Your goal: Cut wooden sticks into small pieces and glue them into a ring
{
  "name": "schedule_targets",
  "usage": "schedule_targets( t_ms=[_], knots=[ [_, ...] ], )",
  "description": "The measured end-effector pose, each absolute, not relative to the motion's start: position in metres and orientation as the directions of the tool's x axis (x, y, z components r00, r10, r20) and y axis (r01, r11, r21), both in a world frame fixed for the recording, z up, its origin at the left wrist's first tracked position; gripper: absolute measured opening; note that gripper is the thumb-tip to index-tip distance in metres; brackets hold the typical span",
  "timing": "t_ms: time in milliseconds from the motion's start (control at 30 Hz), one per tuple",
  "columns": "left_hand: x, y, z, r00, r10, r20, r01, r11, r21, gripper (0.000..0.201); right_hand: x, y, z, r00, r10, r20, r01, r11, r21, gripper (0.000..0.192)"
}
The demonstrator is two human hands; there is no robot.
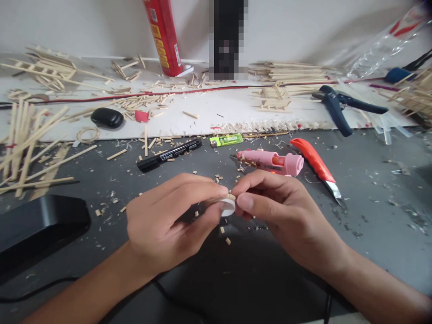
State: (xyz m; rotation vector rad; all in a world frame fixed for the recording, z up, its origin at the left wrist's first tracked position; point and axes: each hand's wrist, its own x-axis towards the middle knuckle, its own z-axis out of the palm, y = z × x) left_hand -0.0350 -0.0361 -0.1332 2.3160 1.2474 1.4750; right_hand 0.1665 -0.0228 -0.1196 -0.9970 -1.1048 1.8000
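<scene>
My left hand (168,216) and my right hand (280,211) meet low over the dark grey table (371,189). Between thumb and fingers of the left hand sits a small white round piece (228,208) with a tiny wooden bit on its top edge. The fingertips of my right hand pinch that wooden bit at the piece's rim. Just behind the hands lie a pink glue gun (270,162) and an orange utility knife (315,164). How the wood joins the white piece is hidden by my fingers.
A black marker (168,155) and a green lighter (225,140) lie behind the hands. Blue pliers (340,105), a red can (164,36), a black oval case (107,118) and piles of wooden sticks (30,139) cover the white board. A black device (37,225) sits at left.
</scene>
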Motion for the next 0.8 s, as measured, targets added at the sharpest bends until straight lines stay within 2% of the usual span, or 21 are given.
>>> schedule_targets(
  t_ms=[567,700,800],
  knots=[
    [-0.0409,-0.0379,-0.129,0.297,0.678,0.672,0.552,-0.696,0.459,0.015,0.169,-0.0222,-0.1184,-0.372,0.908,-0.191,-0.043,-0.223,-0.974,0.008],
    [-0.0384,-0.0369,-0.1316,0.269,0.699,0.663,0.561,-0.673,0.482,0.015,0.169,-0.0218,-0.1218,-0.374,0.904,-0.206,-0.02,-0.23,-0.973,0.008],
    [-0.0343,-0.0368,-0.1333,0.199,0.702,0.684,0.52,-0.667,0.533,0.015,0.1696,-0.0235,-0.1143,-0.368,0.916,-0.162,0.074,-0.145,-0.987,0.009]
  ],
)
